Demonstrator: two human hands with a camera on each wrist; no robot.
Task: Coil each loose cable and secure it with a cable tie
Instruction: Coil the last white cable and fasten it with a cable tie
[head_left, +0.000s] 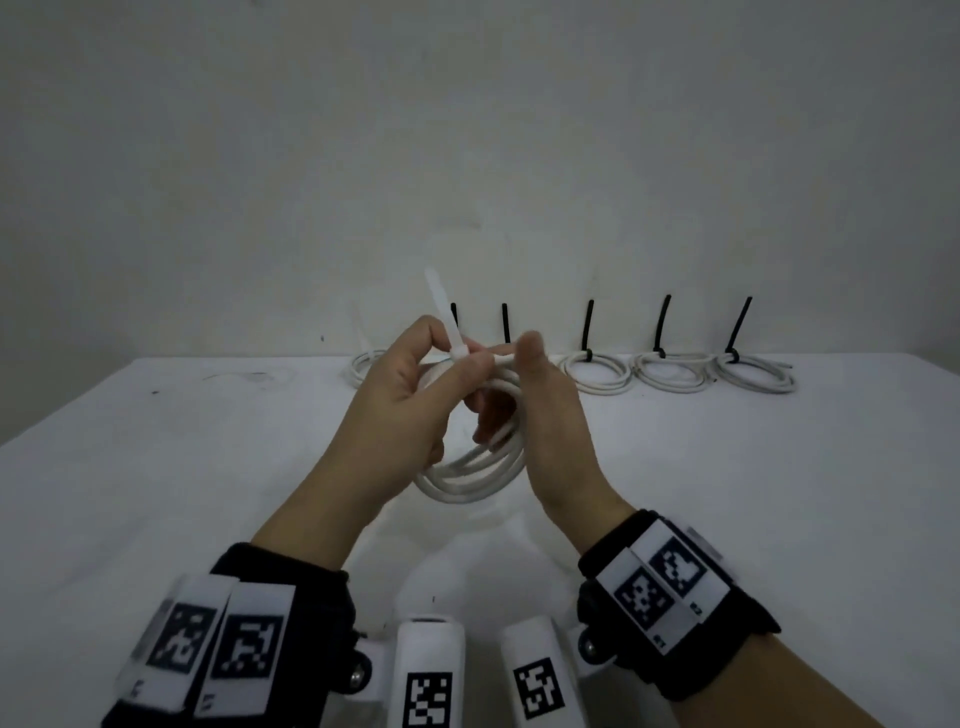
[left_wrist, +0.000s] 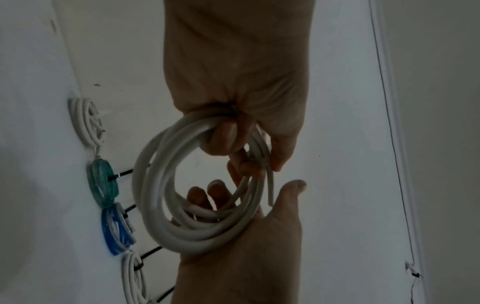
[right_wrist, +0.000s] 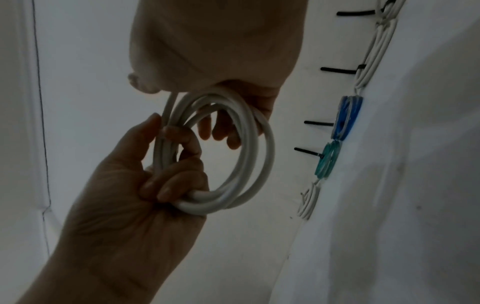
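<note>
A white cable coil (head_left: 478, 473) hangs above the table between both hands, also seen as a ring of several loops in the left wrist view (left_wrist: 155, 205) and the right wrist view (right_wrist: 259, 164). My left hand (head_left: 410, 389) grips the coil's left side, its lower fingers curled round the loops. Its thumb and forefinger pinch the bundle where a white cable tie (head_left: 439, 312) sticks up. My right hand (head_left: 545, 415) holds the coil's right side, fingers hooked through the ring and thumb raised at the top.
Along the table's back edge by the wall lies a row of coils with black ties standing up: white ones (head_left: 597, 371) (head_left: 670, 369) (head_left: 753, 371), a teal one (left_wrist: 102, 181) and a blue one (left_wrist: 114, 228). Another white coil (head_left: 363, 364) lies at the left end.
</note>
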